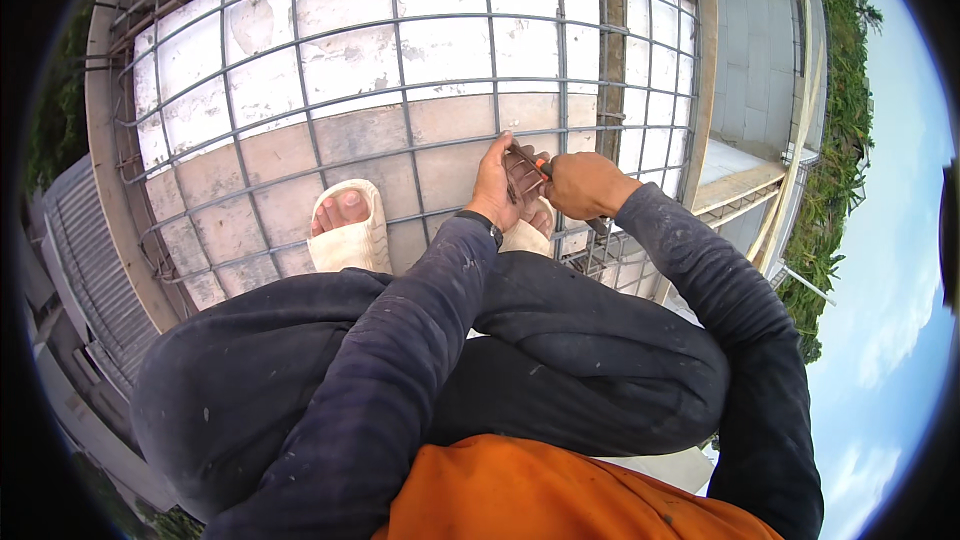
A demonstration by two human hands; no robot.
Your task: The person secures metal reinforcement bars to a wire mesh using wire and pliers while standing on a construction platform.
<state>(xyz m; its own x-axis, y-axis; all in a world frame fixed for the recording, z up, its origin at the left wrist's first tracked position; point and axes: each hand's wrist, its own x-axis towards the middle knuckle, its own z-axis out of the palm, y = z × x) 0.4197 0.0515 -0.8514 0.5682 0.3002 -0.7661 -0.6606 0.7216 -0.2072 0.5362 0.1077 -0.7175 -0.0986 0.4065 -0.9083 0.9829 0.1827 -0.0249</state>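
My right hand (590, 185) is closed round dark pliers (543, 167) with an orange part on the grip. Their head points left toward my left hand, and a dark handle end shows below my right fist. My left hand (492, 186), palm up with curled fingers, holds what look like thin dark tie wires (513, 186). Both hands are just above a grid of steel rebar (408, 93), close to a crossing of bars. Exactly where the pliers' jaws meet the wire is too small to make out.
Under the grid lie pale formwork panels (340, 55); my sandalled feet (348, 230) rest among the bars. Wooden edge boards (703, 80) frame the grid. A gap (611, 50) runs between panels at the right. Beyond are a grey block wall (752, 60), corrugated roof (100, 260) and plants (845, 110).
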